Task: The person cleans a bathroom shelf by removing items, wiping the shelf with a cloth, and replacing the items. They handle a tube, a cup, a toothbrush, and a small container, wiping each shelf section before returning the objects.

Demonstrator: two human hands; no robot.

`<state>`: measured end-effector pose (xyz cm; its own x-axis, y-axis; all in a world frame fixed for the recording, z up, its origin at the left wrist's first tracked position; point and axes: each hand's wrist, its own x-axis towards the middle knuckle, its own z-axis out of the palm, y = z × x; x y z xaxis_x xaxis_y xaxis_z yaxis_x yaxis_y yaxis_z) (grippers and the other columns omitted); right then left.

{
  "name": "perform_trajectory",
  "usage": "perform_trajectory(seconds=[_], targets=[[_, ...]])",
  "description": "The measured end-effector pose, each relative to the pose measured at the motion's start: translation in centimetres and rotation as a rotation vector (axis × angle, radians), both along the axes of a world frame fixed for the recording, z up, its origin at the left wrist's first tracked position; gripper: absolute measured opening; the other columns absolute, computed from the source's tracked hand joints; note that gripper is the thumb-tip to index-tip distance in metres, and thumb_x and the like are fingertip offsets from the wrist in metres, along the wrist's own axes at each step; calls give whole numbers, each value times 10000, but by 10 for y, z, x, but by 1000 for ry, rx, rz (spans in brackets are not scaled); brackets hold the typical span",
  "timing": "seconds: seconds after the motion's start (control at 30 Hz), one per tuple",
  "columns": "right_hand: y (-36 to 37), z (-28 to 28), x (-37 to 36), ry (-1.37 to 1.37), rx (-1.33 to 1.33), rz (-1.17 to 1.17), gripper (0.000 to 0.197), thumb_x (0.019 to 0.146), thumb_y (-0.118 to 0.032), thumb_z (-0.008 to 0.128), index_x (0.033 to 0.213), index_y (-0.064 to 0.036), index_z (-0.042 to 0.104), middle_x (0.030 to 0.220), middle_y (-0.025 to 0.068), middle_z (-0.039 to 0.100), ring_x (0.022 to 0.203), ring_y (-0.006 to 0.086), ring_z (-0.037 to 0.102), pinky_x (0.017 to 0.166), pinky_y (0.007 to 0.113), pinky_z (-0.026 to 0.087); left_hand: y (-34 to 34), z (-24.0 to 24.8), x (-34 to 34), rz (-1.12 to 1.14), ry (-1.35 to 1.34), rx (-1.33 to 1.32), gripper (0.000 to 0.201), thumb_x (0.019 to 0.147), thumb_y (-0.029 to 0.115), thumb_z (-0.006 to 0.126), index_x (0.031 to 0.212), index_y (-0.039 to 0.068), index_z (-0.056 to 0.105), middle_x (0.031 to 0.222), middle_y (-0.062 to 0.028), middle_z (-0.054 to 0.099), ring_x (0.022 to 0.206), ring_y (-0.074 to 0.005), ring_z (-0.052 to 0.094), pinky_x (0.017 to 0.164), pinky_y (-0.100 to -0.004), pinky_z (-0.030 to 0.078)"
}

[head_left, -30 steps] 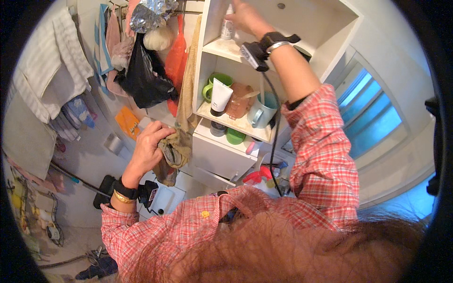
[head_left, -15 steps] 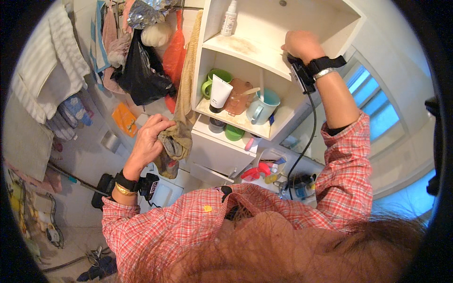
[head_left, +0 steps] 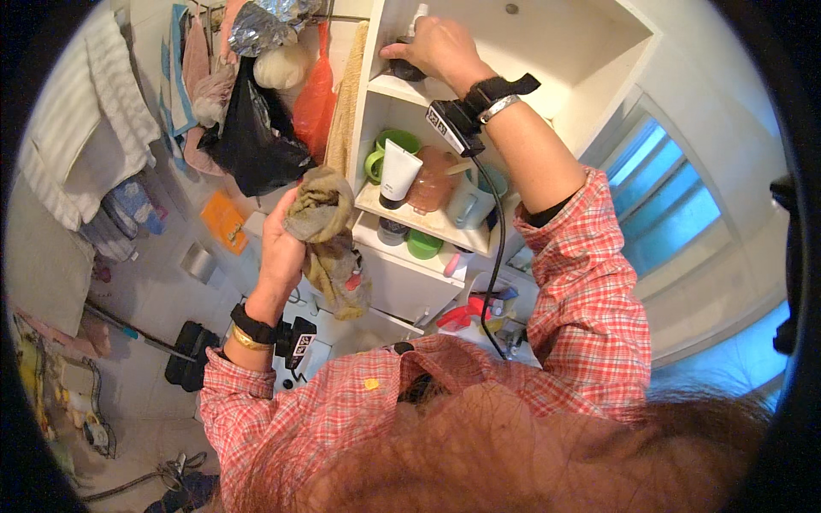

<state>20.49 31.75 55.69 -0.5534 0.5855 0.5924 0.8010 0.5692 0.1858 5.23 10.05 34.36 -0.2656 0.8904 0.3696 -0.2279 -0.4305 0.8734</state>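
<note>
My left hand (head_left: 282,244) grips a crumpled olive-brown rag (head_left: 329,239) that hangs down in front of the white shelf unit (head_left: 389,85). My right hand (head_left: 440,47) is raised to the top shelf and closed around a small dark container (head_left: 404,70); a white spray bottle (head_left: 417,15) stands just behind it, mostly hidden. On the middle shelf sit a white tube (head_left: 396,173), a green cup (head_left: 386,147), a brownish jar (head_left: 430,181) and a pale blue mug (head_left: 466,198). Both wrists wear black strapped devices.
Left of the shelves hang a black bag (head_left: 252,145), an orange bag (head_left: 316,98), a foil bundle (head_left: 261,21) and towels (head_left: 81,128). A lower shelf holds a green lid (head_left: 423,244). A window (head_left: 671,201) is at the right. Red and blue items (head_left: 470,312) lie below.
My right hand swung from the shelf's right side back left to the dark container on the top shelf. My left hand lifted the rag higher, toward the middle shelf.
</note>
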Motion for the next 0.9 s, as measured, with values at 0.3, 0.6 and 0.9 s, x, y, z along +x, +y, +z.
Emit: perform_trajectory(seconds=[0.3,0.6,0.9], targets=[[-150,-90,41,-10,-249,783,904,715,-410,775,1469,-179,334,1445,174,409,1192,397,523,966,441,477,22,43,42,-153,-421,50,329,978,145,464,1284,28,505,1231,-107,586,1108,-224,592,943,-366,494],[-115,-32,91,135,324,671,538,701,8,617,1191,-215,598,1216,109,611,954,343,634,785,380,551,61,80,21,41,624,477,611,860,188,660,1377,-46,432,1334,-204,500,1205,-248,500,1002,-377,396],[-24,65,98,-259,698,89,117,802,-103,555,854,-61,650,814,164,634,850,273,647,716,387,521,174,53,31,628,673,438,739,816,62,653,1455,49,282,1307,-255,519,1179,-380,537,997,-407,420]])
